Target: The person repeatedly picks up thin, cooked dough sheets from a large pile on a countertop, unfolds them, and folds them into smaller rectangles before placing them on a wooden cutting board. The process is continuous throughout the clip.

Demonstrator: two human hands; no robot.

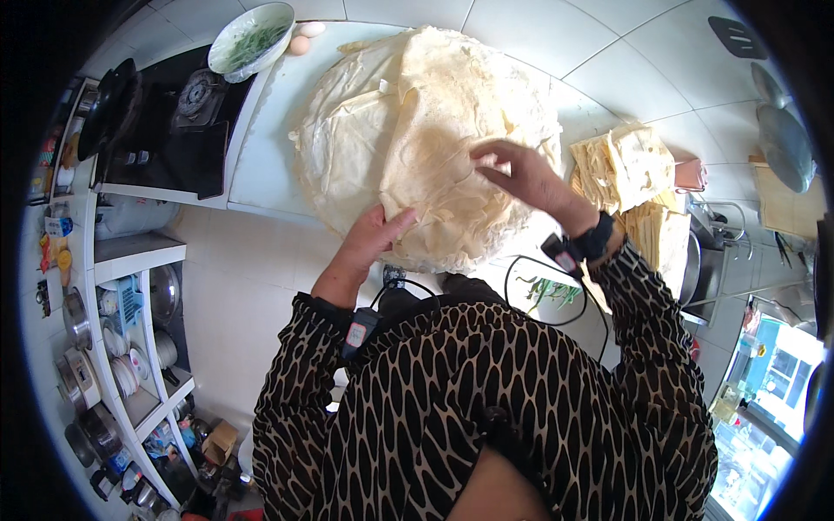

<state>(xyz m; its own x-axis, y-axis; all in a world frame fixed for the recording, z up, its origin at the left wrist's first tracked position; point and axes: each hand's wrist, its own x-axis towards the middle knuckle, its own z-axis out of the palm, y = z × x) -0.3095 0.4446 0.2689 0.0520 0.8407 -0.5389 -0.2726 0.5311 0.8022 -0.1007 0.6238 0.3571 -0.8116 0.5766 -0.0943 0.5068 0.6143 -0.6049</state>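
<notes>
A large round pile of thin, pale flatbread sheets (352,143) lies on the counter, its front edge overhanging. One browner sheet (443,117) is partly folded on top of it. My left hand (374,238) pinches the front left edge of this sheet between thumb and fingers. Over the right part of the pile is my right hand (518,172), its thumb and fingers apart, with nothing seen between them. Folded stacks of flatbread (625,163) stand to the right of the pile, beyond my right wrist.
A bowl of chopped greens (254,42) and two eggs (300,45) sit at the back left, beside a black gas cooktop (176,124). At the right is a sink (707,280) with a tap. Black cables loop near both wrists. Leafy greens (550,293) lie lower down.
</notes>
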